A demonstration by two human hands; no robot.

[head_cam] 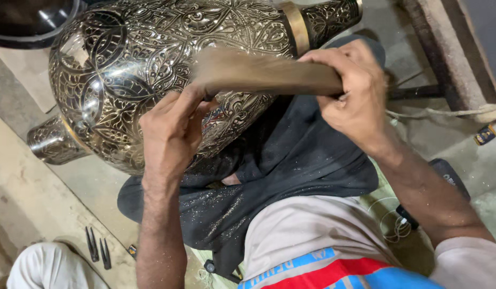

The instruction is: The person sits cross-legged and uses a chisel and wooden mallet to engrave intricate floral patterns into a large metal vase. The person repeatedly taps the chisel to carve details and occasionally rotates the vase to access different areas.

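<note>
A large engraved brass vase lies on its side across the person's lap, its neck running out toward the top right edge of the view and its flared foot pointing down-left over the concrete floor. The metal is bright and densely chased with floral and circular patterns, with a plain band at the neck.

The left hand is curled against the vase's belly, fingertips closed on the near end of a long flat tool — blurred, brownish, laid across the engraved surface. The right hand is closed in a full fist around the tool's other end, just below the vase's neck.

A dark cloth covers the lap, dusted with fine glittering filings. Room is tight: vase, both forearms and knees fill the middle. To the left the floor is more open, with a few small dark pointed tools lying near a white-clad knee. At the right a timber beam borders the space, and a thin wire coils beside the leg.
</note>
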